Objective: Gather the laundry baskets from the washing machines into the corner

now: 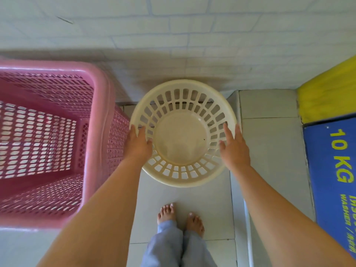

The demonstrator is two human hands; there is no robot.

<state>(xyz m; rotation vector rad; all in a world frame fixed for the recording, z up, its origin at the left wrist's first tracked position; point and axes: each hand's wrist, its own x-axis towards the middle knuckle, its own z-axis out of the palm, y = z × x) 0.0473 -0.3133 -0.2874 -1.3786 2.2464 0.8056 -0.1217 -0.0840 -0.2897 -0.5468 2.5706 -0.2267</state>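
Round cream basket (183, 132), empty, slotted sides, sits low over the tiled floor (269, 143) right by the white brick wall (173, 35); can't tell if it's resting on the floor or held just above. Left hand (138, 143) is on the basket's left rim, fingers curled over the edge w/ thumb inside, gripping it. Right hand (234, 146) is on the right rim, fingers stretched out flat along the inside wall, thumb apart, more pressing than clamping. Tall pink basket (57, 120), mesh sides, empty, stands just beside the cream one on the left, also against the wall. At right, a blue & yellow panel (333, 151) reading "10 KG". Bare feet (179, 218) and blue-grey trouser legs (173, 247) below the basket.
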